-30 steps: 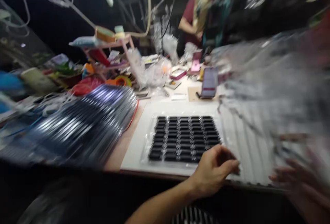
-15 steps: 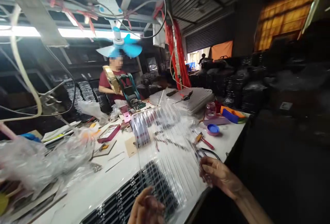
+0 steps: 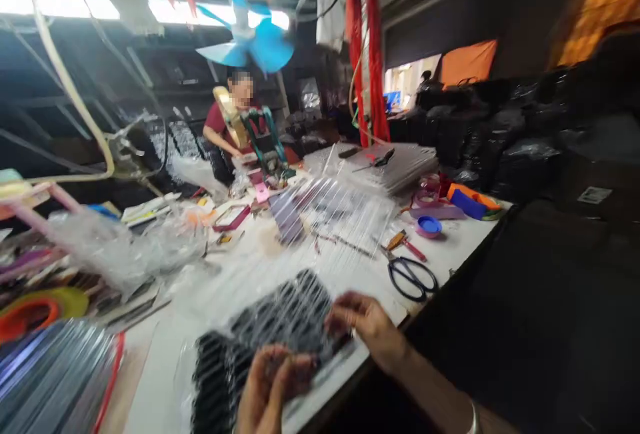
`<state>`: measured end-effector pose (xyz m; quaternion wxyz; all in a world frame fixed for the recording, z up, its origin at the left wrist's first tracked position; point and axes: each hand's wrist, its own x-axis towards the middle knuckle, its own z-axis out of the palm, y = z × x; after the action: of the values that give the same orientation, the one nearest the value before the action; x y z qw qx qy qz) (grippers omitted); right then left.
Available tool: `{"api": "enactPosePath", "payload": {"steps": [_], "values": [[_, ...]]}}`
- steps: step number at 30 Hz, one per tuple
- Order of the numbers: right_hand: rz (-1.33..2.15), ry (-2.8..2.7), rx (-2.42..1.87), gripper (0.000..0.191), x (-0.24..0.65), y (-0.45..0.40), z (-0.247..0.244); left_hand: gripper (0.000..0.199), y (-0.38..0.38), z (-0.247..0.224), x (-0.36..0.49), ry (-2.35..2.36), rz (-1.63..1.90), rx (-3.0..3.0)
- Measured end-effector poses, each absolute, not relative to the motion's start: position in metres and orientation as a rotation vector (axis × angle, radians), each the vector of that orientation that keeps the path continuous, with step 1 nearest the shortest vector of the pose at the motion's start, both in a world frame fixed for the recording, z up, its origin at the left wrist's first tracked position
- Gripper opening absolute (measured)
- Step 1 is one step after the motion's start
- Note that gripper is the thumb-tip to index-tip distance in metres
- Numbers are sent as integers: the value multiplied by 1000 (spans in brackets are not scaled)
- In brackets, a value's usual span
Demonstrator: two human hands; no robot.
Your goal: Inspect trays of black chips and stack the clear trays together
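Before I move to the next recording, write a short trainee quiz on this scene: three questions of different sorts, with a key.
1. Multiple choice: which is nearest the black-handled scissors?
A) left hand
B) right hand
C) fan
2. True or false: in this view, the clear ribbed sheet overlaps part of the black pieces.
3. Fill in: the tool lying just behind the scissors has a ____ handle.

Key: 1. B; 2. True; 3. red.

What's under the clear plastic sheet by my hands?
Rows of black pieces show through the plastic sheet, blurred. What your left hand and right hand cover can't be seen.
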<state>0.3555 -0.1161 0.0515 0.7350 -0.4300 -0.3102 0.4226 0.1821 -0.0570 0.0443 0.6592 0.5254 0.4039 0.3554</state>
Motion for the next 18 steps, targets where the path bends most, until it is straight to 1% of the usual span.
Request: {"api": "enactPosePath", "payload": {"steps": [1, 3, 5, 8, 10, 13, 18], "values": [[925, -656, -943, 22, 364, -116, 61, 34, -55, 57, 173, 899, 787, 1241], [916, -625, -934, 21, 383, -112, 76, 27, -45, 76, 157, 876, 894, 1298], [920, -596, -920, 21, 401, -104, 86, 23, -30, 85, 139, 873, 1020, 1308], [879, -682, -953, 17, 417, -96, 95, 22, -12, 88, 110, 912, 1198, 1327], [866, -747, -976, 18, 418, -97, 100, 22, -6, 88, 91, 935, 1294, 1337], [911, -795, -1027, 24, 413, -99, 104, 25, -1, 87, 69, 956, 1378, 1352], [1031, -875, -1176, 34, 406, -98, 98, 29, 2, 81, 51, 1029, 1373, 1371]]}}
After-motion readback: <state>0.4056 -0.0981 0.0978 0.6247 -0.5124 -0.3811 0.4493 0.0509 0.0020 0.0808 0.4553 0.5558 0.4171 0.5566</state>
